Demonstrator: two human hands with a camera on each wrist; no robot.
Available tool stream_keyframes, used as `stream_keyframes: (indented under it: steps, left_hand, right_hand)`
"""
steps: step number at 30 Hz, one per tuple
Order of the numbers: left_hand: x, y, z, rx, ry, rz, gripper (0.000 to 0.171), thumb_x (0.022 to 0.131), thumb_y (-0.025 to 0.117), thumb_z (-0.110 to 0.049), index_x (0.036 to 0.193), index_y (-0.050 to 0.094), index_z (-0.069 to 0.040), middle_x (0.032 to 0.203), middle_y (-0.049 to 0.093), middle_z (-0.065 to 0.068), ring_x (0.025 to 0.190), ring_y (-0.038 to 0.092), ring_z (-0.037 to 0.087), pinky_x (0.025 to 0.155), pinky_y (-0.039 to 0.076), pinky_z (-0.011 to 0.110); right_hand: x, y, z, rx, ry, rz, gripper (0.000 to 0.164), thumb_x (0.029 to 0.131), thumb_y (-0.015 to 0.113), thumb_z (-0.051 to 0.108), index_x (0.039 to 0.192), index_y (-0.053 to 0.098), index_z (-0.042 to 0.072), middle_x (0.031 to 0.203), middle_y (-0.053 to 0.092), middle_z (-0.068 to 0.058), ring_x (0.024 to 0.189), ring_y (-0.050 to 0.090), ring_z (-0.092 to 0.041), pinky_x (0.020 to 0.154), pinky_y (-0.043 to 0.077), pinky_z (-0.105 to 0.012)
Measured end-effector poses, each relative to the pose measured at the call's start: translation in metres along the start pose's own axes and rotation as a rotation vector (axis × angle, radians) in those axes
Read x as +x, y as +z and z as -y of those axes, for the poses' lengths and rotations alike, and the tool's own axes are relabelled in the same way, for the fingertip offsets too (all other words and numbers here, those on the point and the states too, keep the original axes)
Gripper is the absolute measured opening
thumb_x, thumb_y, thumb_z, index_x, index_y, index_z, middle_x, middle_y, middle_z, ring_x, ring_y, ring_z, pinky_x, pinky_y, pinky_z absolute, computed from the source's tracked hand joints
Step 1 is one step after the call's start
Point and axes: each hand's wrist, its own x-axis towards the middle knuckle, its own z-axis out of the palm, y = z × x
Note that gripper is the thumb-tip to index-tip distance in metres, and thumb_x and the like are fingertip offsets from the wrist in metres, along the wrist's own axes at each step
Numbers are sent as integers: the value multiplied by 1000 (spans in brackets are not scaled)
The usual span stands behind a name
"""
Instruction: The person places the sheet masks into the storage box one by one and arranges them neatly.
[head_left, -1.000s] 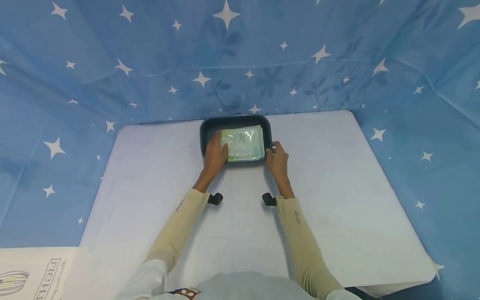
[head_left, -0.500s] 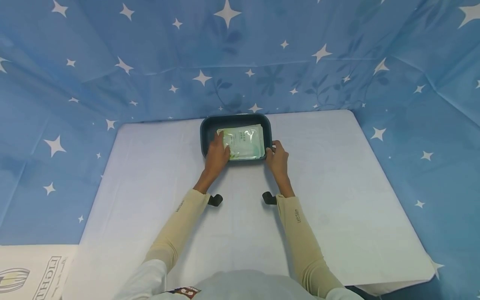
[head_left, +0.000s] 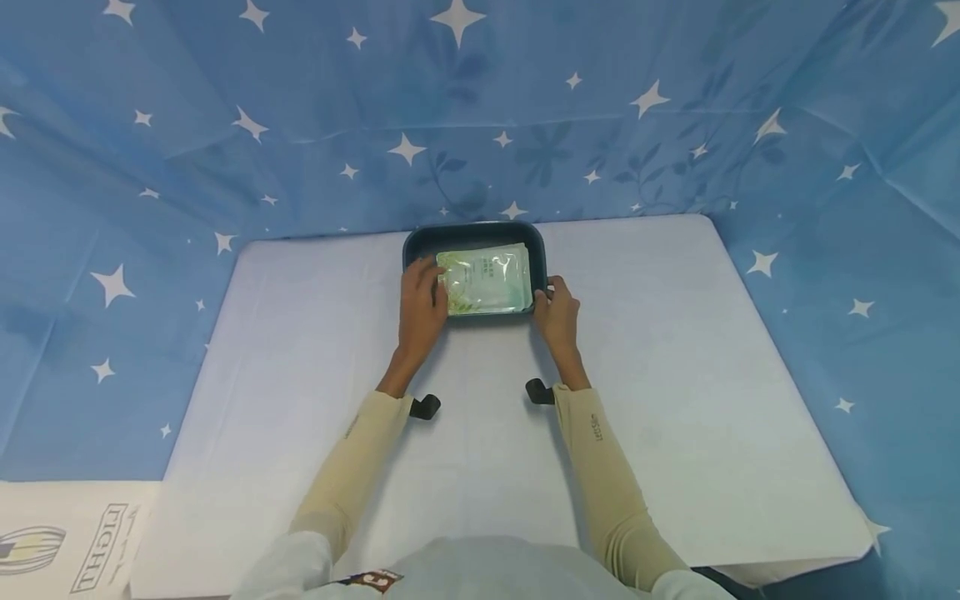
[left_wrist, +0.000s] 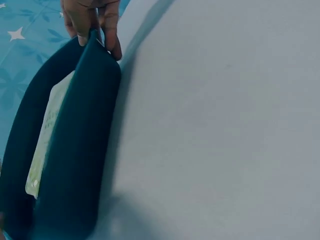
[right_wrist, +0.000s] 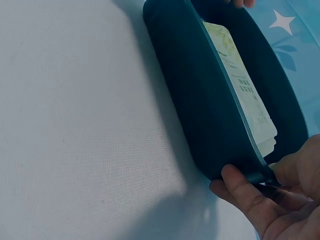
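A dark teal rectangular tray (head_left: 474,234) stands at the far side of the table. In it lie flat, glossy pale green packets (head_left: 487,279), overlapping, with leaf print and small lettering. My right hand (head_left: 557,321) grips the tray's near right corner, thumb inside the rim and fingers outside, as the right wrist view shows closely. At the tray's left end is my left hand (head_left: 422,304), fingers loosely bent over the rim beside the packets' left edge. Only its fingertips (right_wrist: 242,2) show in the right wrist view, so whether it touches the rim cannot be told.
A white cloth covers the table (head_left: 675,400). Blue star-printed curtain (head_left: 300,108) hangs close behind the tray and on both sides. Printed pale fabric (head_left: 67,537) lies at the lower left. A black camera mount (head_left: 426,407) juts inward from the left wrist, another (head_left: 538,392) from the right.
My left hand has let go of the packets and moved left to the tray's left end. The packets now lie fully uncovered by it. My right hand keeps its grip on the corner.
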Motion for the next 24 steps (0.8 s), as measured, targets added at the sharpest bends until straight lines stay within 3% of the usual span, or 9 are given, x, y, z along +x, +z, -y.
stream_keyframes:
  steps: [3,6,10,15,19,24]
  left_hand:
    - [-11,-4,7,15,-32,-103,26,96,53,-4,120,63,2,143,44,21,142,31,38,118,26,48]
    - [-21,-8,13,-43,-145,-117,41,97,51,-5,138,50,0,151,34,21,145,26,36,118,25,48]
    - [-34,-12,21,-197,-268,-75,54,99,49,-6,150,30,2,154,32,22,140,36,37,113,36,47]
    - [-41,-13,27,-325,-377,-8,52,102,48,-14,149,34,2,148,45,22,135,48,32,107,44,39]
    - [-37,-13,32,-353,-431,41,46,103,48,-20,145,42,-2,143,52,18,134,50,25,109,42,34]
    - [-32,-15,35,-349,-464,85,46,104,47,-25,144,44,-3,141,54,19,132,52,26,108,43,33]
  right_hand:
    - [1,0,0,-7,11,5,29,97,54,8,123,57,-6,115,66,-30,104,68,-38,84,56,-47]
    - [2,1,0,-13,14,6,29,97,54,8,123,56,-6,114,66,-30,103,68,-38,84,56,-47]
    - [2,1,0,-15,11,8,30,97,54,8,124,56,-6,114,67,-31,102,69,-39,84,56,-47]
    - [3,1,2,-10,5,6,31,98,53,8,124,56,-7,115,66,-31,101,69,-38,82,57,-46]
    - [5,0,3,-8,8,9,31,98,53,10,124,57,-7,114,67,-29,95,71,-37,78,58,-44]
    - [8,0,4,-10,22,34,32,98,52,10,125,57,-6,104,71,-27,80,74,-34,72,58,-44]
